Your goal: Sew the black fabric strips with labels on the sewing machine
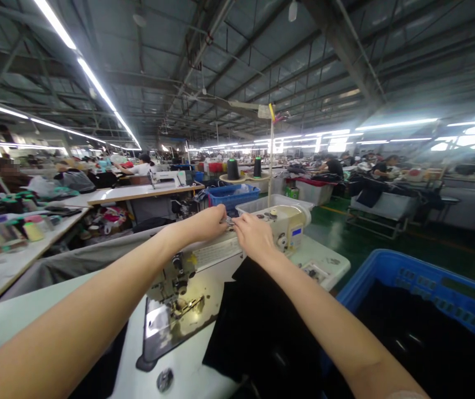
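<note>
Both hands are raised over the top of a sewing machine [216, 252], close together. My left hand [212, 223] is closed, its fingers bent in a pinch. My right hand [254, 234] is closed too, thumb and forefinger meeting just beside the left fingertips. Whatever lies between the fingers is too small to name. Below my right forearm, black fabric [258, 327] covers part of the machine table [187, 371]. The needle area and shiny metal bed plate [165, 330] show to the left, with no fabric under the needle.
On the right stands a blue plastic crate [381, 263] holding black fabric. Behind the machine are a white bin [279, 200], a blue basket [233, 194] and two dark thread cones [232, 169]. A thread stand pole [271, 160] rises there. People sit at other tables farther back.
</note>
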A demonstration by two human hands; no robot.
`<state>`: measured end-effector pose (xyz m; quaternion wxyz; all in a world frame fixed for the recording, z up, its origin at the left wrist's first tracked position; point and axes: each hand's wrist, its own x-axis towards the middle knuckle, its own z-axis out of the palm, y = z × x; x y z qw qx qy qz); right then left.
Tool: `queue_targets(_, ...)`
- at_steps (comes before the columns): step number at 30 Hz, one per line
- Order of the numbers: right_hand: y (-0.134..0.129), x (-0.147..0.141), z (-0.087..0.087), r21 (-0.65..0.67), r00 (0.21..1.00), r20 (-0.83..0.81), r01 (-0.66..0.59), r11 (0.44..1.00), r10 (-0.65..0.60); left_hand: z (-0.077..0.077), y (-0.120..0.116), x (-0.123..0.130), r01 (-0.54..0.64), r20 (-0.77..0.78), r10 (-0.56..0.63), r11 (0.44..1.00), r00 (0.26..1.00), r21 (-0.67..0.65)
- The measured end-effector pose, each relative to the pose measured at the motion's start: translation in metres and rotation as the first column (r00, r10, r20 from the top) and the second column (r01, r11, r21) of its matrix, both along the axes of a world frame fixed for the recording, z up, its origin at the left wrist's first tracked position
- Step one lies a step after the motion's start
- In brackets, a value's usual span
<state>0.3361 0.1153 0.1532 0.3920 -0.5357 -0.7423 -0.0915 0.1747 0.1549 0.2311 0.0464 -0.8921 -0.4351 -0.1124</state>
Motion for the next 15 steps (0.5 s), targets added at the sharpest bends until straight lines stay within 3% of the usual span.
queue_targets(5, 0.001, 0.022, -0.003, 0.053, 0.962, -0.272, 0.03, 0.998, -0.014, 0.003, -0.024, -0.009, 0.026, 0.139, -0.022, 0.999, 0.99, -0.027)
queue_targets(8, -0.004, 0.045, -0.016, 0.038, 0.903, -0.429, 0.044, 0.998, -0.024, -0.013, -0.061, -0.021, 0.095, 0.303, -0.047, 0.985, 0.952, -0.147)
queue_targets(11, -0.019, 0.066, -0.041, 0.02, 0.858, -0.514, 0.02, 1.0, -0.007, -0.056, -0.11, -0.038, 0.166, 0.431, 0.021, 0.905, 0.902, -0.391)
queue_targets(15, -0.04, 0.088, -0.081, -0.004, 0.792, -0.611, 0.02, 1.0, -0.018, -0.136, -0.165, -0.058, 0.165, 0.49, 0.248, 0.738, 0.835, -0.654)
